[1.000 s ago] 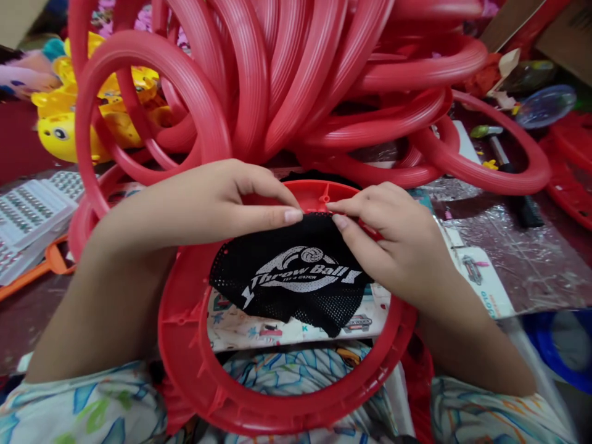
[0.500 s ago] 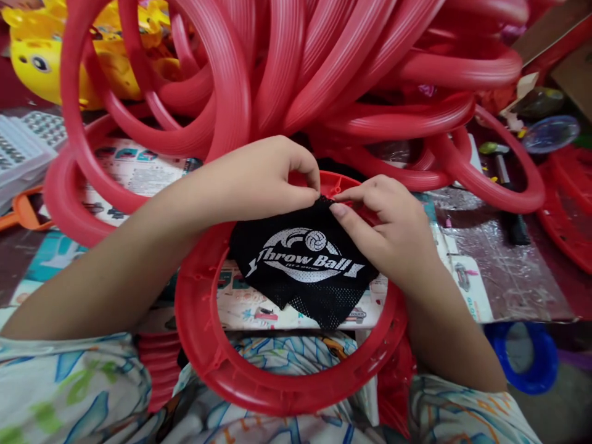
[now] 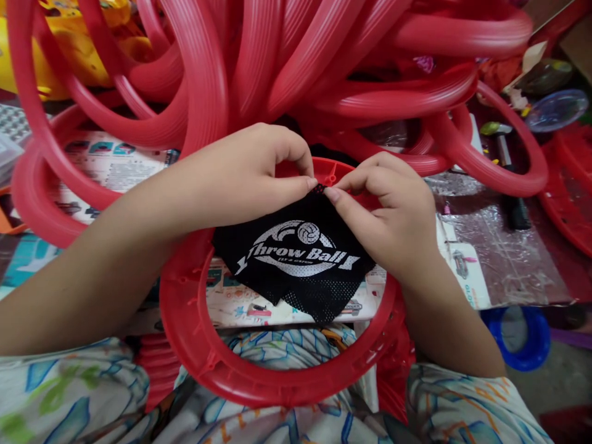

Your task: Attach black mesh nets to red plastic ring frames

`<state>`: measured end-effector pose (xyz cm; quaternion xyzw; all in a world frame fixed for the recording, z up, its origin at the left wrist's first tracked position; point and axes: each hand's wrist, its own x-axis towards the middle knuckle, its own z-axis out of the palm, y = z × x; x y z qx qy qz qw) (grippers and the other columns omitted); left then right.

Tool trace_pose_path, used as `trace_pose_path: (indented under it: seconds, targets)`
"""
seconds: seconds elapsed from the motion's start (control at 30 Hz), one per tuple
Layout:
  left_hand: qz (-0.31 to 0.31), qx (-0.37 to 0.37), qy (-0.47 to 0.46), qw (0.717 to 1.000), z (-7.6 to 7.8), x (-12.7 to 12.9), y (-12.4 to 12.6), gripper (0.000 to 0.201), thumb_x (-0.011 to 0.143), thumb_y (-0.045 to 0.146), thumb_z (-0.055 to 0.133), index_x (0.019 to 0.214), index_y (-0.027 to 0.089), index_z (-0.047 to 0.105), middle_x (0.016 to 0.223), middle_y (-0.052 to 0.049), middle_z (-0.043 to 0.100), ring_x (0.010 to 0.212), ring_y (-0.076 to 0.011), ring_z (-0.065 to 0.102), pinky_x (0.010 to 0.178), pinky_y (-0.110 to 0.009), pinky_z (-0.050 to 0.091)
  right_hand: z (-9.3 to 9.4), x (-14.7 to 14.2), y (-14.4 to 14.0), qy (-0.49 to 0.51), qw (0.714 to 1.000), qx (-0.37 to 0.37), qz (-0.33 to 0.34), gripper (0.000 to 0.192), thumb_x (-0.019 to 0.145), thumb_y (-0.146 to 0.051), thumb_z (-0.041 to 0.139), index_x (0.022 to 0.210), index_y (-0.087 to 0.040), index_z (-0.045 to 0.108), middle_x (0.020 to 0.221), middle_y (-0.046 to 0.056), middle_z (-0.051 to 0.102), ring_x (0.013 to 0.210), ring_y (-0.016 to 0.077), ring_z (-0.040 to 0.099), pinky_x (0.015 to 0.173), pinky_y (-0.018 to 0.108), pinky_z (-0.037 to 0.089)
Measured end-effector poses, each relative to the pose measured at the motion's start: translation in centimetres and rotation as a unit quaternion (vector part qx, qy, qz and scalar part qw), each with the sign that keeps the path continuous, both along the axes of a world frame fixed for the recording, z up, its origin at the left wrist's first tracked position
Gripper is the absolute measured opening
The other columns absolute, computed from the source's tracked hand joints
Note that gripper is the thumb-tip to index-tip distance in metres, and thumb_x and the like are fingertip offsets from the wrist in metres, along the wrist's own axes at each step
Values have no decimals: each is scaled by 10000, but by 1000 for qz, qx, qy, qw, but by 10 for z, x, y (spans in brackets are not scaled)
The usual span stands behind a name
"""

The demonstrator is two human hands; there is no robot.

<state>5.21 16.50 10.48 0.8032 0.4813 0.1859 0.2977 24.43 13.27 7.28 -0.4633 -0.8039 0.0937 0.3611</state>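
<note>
Pinching black mesh net (image 3: 298, 259) edge: left hand (image 3: 245, 176), right hand (image 3: 393, 213), over red ring (image 3: 272, 376).

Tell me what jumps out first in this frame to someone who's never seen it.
The tangled heap of red plastic rings filling the whole top half. Below it, at centre, the left hand and right hand pinch the top edge of a black mesh net printed "Throw Ball", hanging inside a red ring frame on the person's lap. A blue ring sits low on the right.
</note>
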Motion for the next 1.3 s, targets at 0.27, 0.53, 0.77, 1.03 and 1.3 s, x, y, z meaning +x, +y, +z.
trace_pose_path:
  seconds: [0.27,0.53,0.77,1.03,1.3]
  targets:
    - [8,-8,16,1000,-2,2,0,220,781,378,580,768,175,665,737,-15,619,713,-161,586,641,-267,451,-3,-1,3,-30,999,16,-20,145,879,-248,591,743,-202,614,771,32,604,747,177,578,708,354,473]
    - [-5,10,22,1000,0,4,-3,178,815,279,535,711,177,637,714,5,612,646,-116,539,646,-259,419,-5,-1,3,-36,999,13,-24,136,874,-262,604,759,-188,612,772,28,595,760,169,576,726,342,471]
    - [14,14,1,1000,-5,3,-1,123,752,266,585,688,185,652,690,7,626,638,-127,558,638,-254,430,-5,-1,1,-39,999,13,-25,124,858,-232,605,743,-185,614,754,27,589,709,156,551,664,323,447]
    - [33,32,13,999,-14,6,1,189,747,321,560,694,160,643,697,-5,620,668,-150,571,693,-298,457,-6,1,2,-69,996,33,-39,135,863,-264,587,770,-177,631,777,45,603,772,189,580,721,353,461]
    - [-31,54,80,995,16,-18,-2,236,868,343,510,828,159,652,773,-1,605,684,-126,536,686,-266,414,16,16,-9,-136,989,56,-27,246,832,-411,666,877,-169,652,910,89,652,866,256,593,778,409,465]
